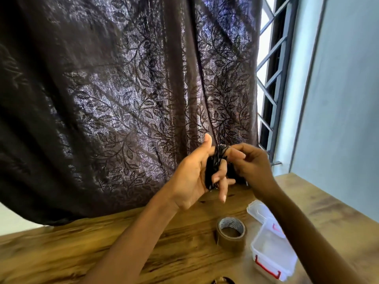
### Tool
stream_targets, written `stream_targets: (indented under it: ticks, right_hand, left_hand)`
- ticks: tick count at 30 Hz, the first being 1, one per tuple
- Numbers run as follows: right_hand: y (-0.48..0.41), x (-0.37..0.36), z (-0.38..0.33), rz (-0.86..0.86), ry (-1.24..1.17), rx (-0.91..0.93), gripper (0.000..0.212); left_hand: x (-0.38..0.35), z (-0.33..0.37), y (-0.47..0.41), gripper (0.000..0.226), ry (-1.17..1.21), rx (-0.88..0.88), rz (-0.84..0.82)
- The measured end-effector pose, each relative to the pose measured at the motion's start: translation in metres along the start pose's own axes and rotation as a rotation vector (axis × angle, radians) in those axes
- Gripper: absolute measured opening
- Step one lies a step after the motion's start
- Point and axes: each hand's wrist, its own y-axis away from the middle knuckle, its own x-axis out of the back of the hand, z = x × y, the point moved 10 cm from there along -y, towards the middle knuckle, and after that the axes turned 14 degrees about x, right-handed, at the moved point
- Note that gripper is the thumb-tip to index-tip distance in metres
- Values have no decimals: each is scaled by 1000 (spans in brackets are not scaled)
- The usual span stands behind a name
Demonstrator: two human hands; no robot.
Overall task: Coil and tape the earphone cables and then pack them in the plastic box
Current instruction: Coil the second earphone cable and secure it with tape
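Observation:
A black earphone cable [217,160] is wound in loops around the fingers of my left hand [196,177], raised above the wooden table [102,249]. My right hand [251,163] pinches the cable at the top of the coil, right beside my left fingertips. A roll of brown tape [231,234] stands on the table below my hands. To its right sits a clear plastic box [270,251] with red latches; its lid [259,211] is open and lies behind it. My right forearm crosses over part of the box.
A dark leaf-patterned curtain [123,99] hangs close behind the table. A barred window [270,78] and a pale wall are at the right. A dark object [222,280] shows at the bottom edge.

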Motion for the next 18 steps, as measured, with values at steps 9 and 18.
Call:
stream_targets:
  ticks: [9,18]
  right_hand:
    - [68,-34,41,-111,166,-221,25]
    - [67,-57,-22,-338,559,161,10]
  left_hand:
    - [34,4,-4,55,42,-52,265]
    - [69,-8,-1,55,11,-90,493]
